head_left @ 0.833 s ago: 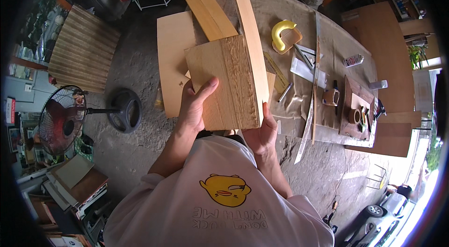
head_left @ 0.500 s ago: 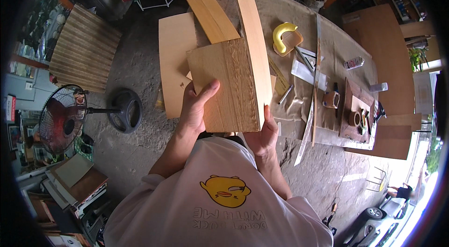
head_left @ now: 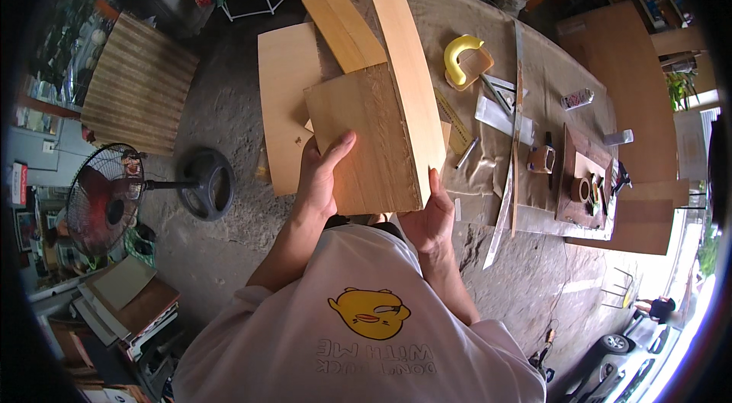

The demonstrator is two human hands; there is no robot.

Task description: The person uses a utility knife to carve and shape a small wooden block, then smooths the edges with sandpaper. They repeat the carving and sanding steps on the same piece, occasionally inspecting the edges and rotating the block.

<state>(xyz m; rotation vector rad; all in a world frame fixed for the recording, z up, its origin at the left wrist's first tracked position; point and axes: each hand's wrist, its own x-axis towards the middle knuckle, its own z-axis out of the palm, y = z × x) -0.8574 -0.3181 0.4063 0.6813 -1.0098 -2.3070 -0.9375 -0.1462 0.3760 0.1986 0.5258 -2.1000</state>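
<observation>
At far left we see a round, black-caged floor fan [head_left: 114,211]. Our left hand [head_left: 319,178] grips the squarish brown wooden board [head_left: 362,145], thumb across its face. Against its right edge, between our hands, stands the long pale wooden board [head_left: 404,71]; our right hand [head_left: 431,218] grips its lower end. Farther right lies a curved yellow object [head_left: 453,58].

The tall pale board [head_left: 408,60] upright between the left hand [head_left: 320,178] and right hand [head_left: 431,212] bars a straight pass across the counter [head_left: 431,10]. Just right of it, a cloth-covered lane leads away, narrowed by the yellow curved object [head_left: 452,64]. Farther right, long thin strips [head_left: 499,224] (one juts past the near edge) cross the way. Leftward, bare floor [head_left: 236,98] leaves passing room before the fan [head_left: 110,201].
</observation>
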